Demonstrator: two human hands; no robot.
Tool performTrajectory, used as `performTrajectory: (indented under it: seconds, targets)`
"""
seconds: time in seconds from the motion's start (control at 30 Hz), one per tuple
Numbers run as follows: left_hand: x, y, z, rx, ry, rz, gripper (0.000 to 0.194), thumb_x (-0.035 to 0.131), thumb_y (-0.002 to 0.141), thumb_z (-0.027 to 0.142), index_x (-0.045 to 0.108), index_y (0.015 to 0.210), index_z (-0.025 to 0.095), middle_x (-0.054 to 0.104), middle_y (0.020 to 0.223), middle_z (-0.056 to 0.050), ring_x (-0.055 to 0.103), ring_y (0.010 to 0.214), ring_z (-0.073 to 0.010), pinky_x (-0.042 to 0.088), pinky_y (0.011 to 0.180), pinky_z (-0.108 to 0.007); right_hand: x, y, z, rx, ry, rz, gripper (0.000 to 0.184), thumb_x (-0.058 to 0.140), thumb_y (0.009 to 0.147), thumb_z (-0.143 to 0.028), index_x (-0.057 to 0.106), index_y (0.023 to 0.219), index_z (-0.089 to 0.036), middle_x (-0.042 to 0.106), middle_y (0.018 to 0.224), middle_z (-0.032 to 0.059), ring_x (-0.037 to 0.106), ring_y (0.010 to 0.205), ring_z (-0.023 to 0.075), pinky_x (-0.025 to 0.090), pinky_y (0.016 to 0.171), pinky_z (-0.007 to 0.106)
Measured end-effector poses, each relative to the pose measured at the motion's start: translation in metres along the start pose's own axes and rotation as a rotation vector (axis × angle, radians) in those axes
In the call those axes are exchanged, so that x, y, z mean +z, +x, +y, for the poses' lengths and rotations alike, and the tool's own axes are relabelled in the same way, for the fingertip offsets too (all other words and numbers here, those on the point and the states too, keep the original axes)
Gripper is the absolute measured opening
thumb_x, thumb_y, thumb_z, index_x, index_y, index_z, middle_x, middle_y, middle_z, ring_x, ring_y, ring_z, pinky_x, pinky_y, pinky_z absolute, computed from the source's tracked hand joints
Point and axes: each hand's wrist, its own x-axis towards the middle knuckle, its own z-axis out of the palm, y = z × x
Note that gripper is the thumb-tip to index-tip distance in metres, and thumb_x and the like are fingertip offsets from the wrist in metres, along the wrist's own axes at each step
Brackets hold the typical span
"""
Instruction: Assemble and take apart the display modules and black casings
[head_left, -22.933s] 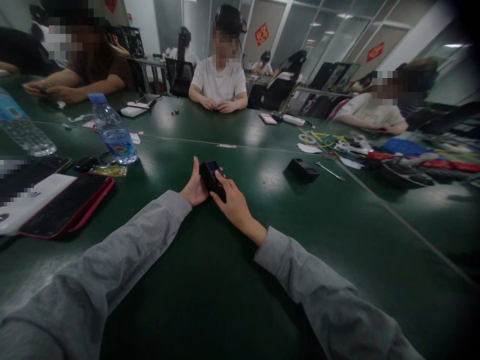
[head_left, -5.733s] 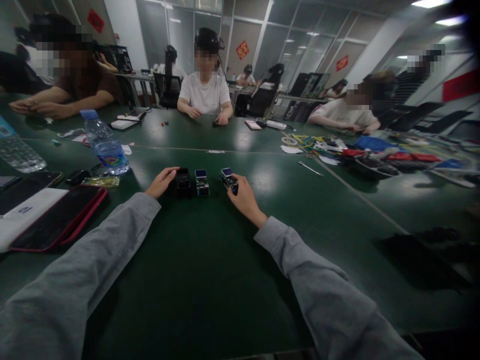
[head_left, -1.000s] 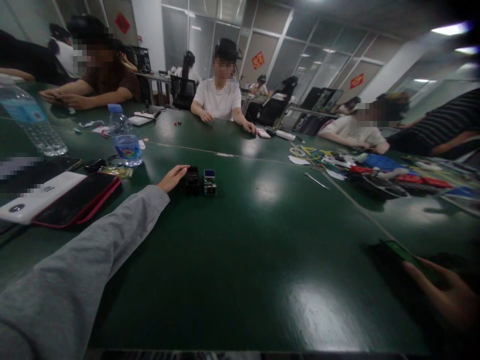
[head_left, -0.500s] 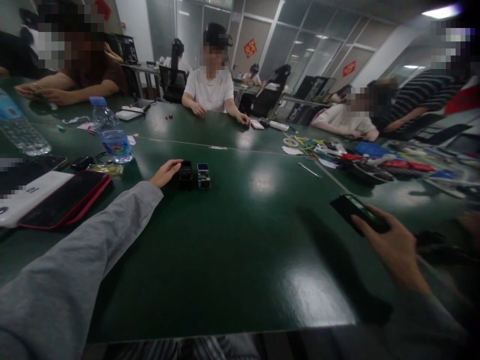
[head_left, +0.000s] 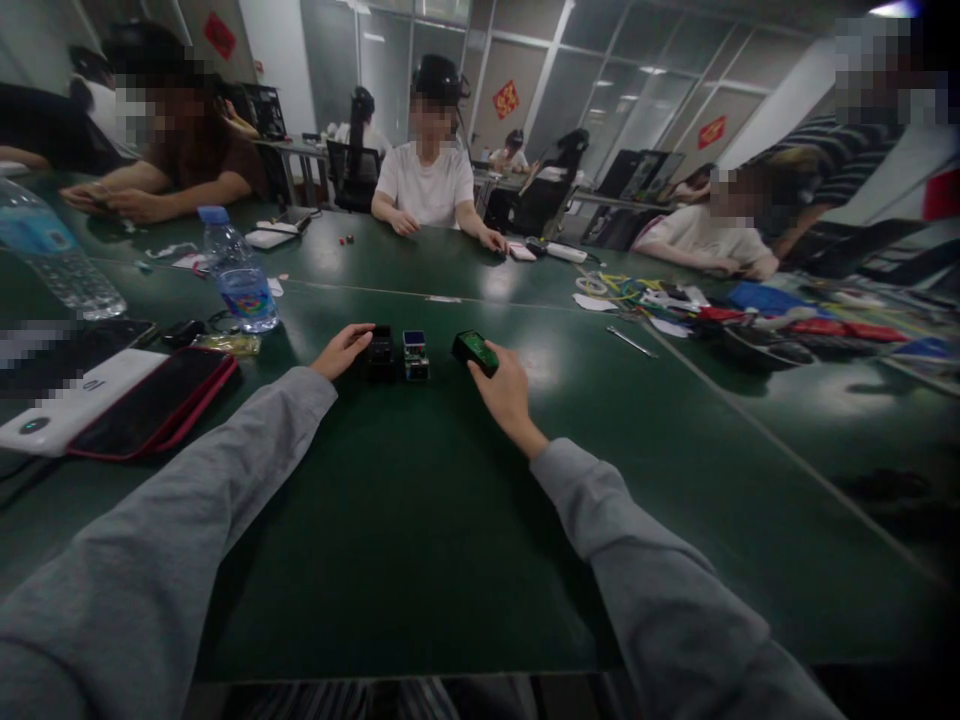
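Note:
On the left, my left hand (head_left: 343, 350) grips the near-left side of a small black plastic case (head_left: 382, 354) standing on the table. Just right of that case sits a small electronic module (head_left: 415, 356) with a bluish screen and a circuit board; neither hand touches it. My right hand (head_left: 506, 390) is closed around a black case with a green circuit board (head_left: 477, 349) showing on its upper face. It is held to the right of the module, a little apart from it. Fine details of the parts are too small to tell.
Bottles (head_left: 238, 275) and phones (head_left: 154, 400) lie at left. A metal wrench (head_left: 632, 342) lies at right, before a heap of cables and tools (head_left: 757, 315). Across the green table (head_left: 420, 520) a co-worker in a white shirt (head_left: 426, 185) sits; others sit at both sides.
My right hand has swung in from the far right to the middle, carrying the black case with the green board beside the module. My left hand stays at its case.

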Motion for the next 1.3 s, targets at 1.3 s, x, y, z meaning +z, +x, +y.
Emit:
performTrajectory:
  seconds: [1.3]
  targets:
    - [-0.002, 0.007, -0.013, 0.085, -0.015, -0.077, 0.051, 0.059, 0.084, 0.037, 0.05, 0.129, 0.014, 0.054, 0.136, -0.015, 0.052, 0.126, -0.0247, 0.038, 0.109, -0.044, 0.017, -0.012, -0.015, -0.124, -0.151, -0.186, 0.061, 0.046, 0.095, -0.044, 0.036, 0.147, -0.013, 0.038, 0.145, 0.0223, 0.057, 0.114, 0.0389, 0.053, 0.088, 0.054]
